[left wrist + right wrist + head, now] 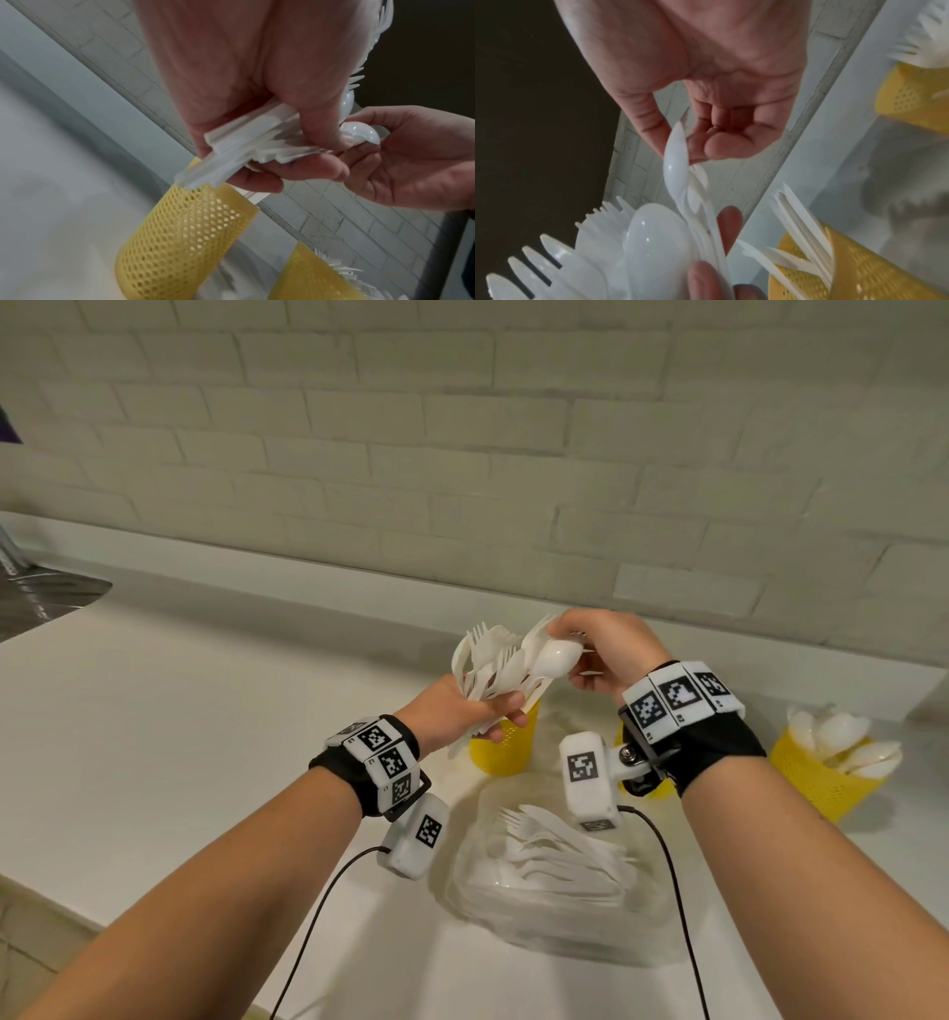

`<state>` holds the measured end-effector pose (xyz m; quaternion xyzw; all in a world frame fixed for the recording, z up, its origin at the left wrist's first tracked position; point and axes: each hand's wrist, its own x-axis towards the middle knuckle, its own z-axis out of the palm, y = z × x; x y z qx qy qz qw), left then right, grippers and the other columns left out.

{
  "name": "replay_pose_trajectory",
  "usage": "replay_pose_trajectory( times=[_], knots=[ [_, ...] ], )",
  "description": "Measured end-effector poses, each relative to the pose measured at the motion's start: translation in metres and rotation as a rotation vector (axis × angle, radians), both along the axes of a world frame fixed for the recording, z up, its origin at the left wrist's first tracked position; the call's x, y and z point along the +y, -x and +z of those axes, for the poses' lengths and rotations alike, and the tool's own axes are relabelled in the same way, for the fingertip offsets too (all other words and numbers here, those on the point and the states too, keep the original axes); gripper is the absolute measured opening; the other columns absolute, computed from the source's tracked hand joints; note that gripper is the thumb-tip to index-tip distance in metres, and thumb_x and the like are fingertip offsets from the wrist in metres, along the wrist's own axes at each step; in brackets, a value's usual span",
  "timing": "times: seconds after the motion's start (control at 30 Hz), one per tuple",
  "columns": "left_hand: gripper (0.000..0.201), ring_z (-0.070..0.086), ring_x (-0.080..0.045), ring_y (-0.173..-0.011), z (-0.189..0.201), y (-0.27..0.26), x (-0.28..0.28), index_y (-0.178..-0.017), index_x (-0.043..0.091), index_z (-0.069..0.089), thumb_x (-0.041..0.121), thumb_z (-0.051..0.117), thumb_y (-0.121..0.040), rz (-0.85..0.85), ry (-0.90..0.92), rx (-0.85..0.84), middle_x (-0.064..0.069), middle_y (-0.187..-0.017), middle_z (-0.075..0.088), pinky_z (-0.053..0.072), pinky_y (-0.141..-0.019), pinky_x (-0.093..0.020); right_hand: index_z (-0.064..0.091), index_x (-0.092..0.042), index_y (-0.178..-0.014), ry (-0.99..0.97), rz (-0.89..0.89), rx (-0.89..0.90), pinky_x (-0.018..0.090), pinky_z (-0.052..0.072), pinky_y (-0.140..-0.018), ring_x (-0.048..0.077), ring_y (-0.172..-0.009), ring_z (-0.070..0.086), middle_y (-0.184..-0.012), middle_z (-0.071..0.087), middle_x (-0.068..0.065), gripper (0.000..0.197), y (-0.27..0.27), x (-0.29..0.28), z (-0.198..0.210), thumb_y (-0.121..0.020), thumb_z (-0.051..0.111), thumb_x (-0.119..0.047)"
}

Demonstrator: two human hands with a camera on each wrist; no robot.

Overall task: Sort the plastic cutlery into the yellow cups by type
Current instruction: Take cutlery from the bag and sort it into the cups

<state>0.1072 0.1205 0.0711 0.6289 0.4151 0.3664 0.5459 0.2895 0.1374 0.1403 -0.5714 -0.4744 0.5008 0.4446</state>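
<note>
A person stands at a white countertop (179,737) against a pale painted brick wall (462,428), both forearms reaching forward, each wrist wearing a black band with square black-and-white markers.

The left hand (457,706) is raised above the counter with its fingers curled tightly around a mixed bundle of white plastic forks, spoons and knives (493,660). The handles poke out below the fist and the heads fan out above it.

The right hand (606,654) is held just beside the bundle. Its thumb and fingertips pinch the bowl of one white plastic spoon (557,657) whose handle is among the bundle in the left fist. In the right wrist view the other fingers are curled in toward the palm.

Three yellow perforated plastic cups stand on the counter. The left yellow cup (506,747) sits directly beneath the left hand and holds white plastic knives, seen in the right wrist view. The middle yellow cup (652,788) is mostly hidden behind the right wrist; the left wrist view shows white fork tines rising from it. The right yellow cup (816,778), well apart at the right, holds white plastic spoons (847,742).

Nearer the person, a crumpled clear plastic bag (560,916) lies on the counter with more white plastic forks (549,845) on it. A metal sink (41,598) shows at the far left edge.
</note>
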Motion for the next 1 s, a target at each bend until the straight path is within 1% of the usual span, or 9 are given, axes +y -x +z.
replay_pose_trajectory(
  times=[0.13, 0.23, 0.37, 0.43, 0.53, 0.7, 0.87, 0.93, 1.0],
  knots=[
    [0.014, 0.053, -0.011, -0.055, 0.0, -0.003, 0.0, -0.103, 0.017, 0.062, 0.025, 0.06, -0.092, 0.024, -0.025, -0.001, -0.011, -0.093, 0.071, 0.048, -0.057, -0.017, 0.057, -0.01, -0.075, 0.016, -0.001, 0.124, 0.021, 0.041, -0.04, 0.016, -0.049, 0.048, -0.065, 0.053, 0.005, 0.006, 0.0, -0.002, 0.001, -0.08, 0.054, -0.012],
    [0.023, 0.047, -0.014, -0.054, 0.002, -0.005, 0.001, -0.102, 0.016, 0.061, 0.033, 0.062, -0.087, 0.022, -0.04, -0.057, -0.008, -0.083, 0.069, 0.045, -0.055, -0.02, 0.057, -0.007, -0.082, -0.006, 0.06, 0.289, 0.021, 0.042, -0.041, 0.014, -0.046, 0.044, -0.071, 0.051, 0.007, 0.01, -0.001, -0.003, -0.001, -0.084, 0.048, -0.011],
    [0.017, 0.04, -0.015, -0.055, 0.005, -0.007, 0.004, -0.099, 0.015, 0.059, 0.028, 0.06, -0.089, 0.009, -0.007, -0.137, -0.003, -0.07, 0.059, 0.04, -0.051, -0.019, 0.061, -0.006, -0.096, -0.051, 0.249, 0.552, 0.027, 0.042, -0.052, 0.014, -0.048, 0.041, -0.095, 0.067, 0.015, 0.028, -0.003, -0.009, -0.006, -0.076, 0.042, -0.008],
    [0.01, 0.038, -0.016, -0.057, 0.006, -0.009, 0.003, -0.098, 0.016, 0.059, 0.024, 0.057, -0.093, 0.003, 0.003, -0.144, -0.002, -0.067, 0.056, 0.04, -0.05, -0.019, 0.061, -0.007, -0.11, -0.052, 0.289, 0.624, 0.028, 0.043, -0.055, 0.013, -0.049, 0.041, -0.098, 0.069, 0.014, 0.048, -0.004, -0.008, -0.009, -0.069, 0.038, -0.001],
    [0.009, 0.035, -0.016, -0.057, 0.007, -0.011, 0.001, -0.097, 0.018, 0.06, 0.025, 0.054, -0.095, -0.012, 0.0, -0.135, 0.0, -0.065, 0.056, 0.04, -0.05, -0.019, 0.063, -0.009, -0.115, -0.082, 0.314, 0.573, 0.024, 0.048, -0.053, 0.01, -0.047, 0.041, -0.091, 0.068, 0.007, 0.046, -0.003, -0.008, -0.011, -0.081, 0.034, 0.004],
    [0.023, 0.036, -0.013, -0.051, 0.013, -0.015, -0.004, -0.111, 0.014, 0.059, 0.029, 0.046, -0.099, 0.031, -0.02, -0.113, 0.001, -0.067, 0.06, 0.043, -0.055, -0.022, 0.066, -0.014, -0.099, -0.158, 0.247, 0.479, 0.021, 0.047, -0.049, 0.007, -0.047, 0.047, -0.082, 0.061, 0.003, 0.021, 0.0, -0.007, -0.017, -0.093, 0.048, -0.007],
    [0.025, 0.042, -0.011, -0.049, 0.016, -0.017, -0.003, -0.115, 0.016, 0.059, 0.031, 0.047, -0.099, 0.084, -0.022, -0.136, -0.011, -0.089, 0.071, 0.044, -0.056, -0.024, 0.059, -0.014, -0.09, -0.251, 0.072, 0.302, 0.021, 0.043, -0.048, 0.01, -0.049, 0.047, -0.074, 0.056, 0.006, 0.008, 0.003, -0.002, -0.025, -0.094, 0.053, -0.01],
    [0.03, 0.046, -0.012, -0.05, 0.014, -0.018, -0.001, -0.119, 0.011, 0.057, 0.031, 0.049, -0.098, 0.101, -0.02, -0.16, -0.015, -0.097, 0.072, 0.046, -0.054, -0.022, 0.056, -0.011, -0.091, -0.275, 0.035, 0.219, 0.024, 0.041, -0.046, 0.011, -0.047, 0.045, -0.07, 0.054, 0.007, 0.008, 0.004, -0.001, -0.026, -0.096, 0.05, -0.013],
    [0.035, 0.047, -0.013, -0.05, 0.014, -0.02, 0.0, -0.12, 0.005, 0.056, 0.031, 0.05, -0.098, 0.124, -0.012, -0.176, -0.016, -0.1, 0.072, 0.047, -0.053, -0.022, 0.057, -0.01, -0.089, -0.279, 0.004, 0.259, 0.024, 0.037, -0.047, 0.01, -0.043, 0.043, -0.064, 0.053, 0.004, 0.01, 0.006, -0.002, -0.027, -0.096, 0.049, -0.013]
  ],
)
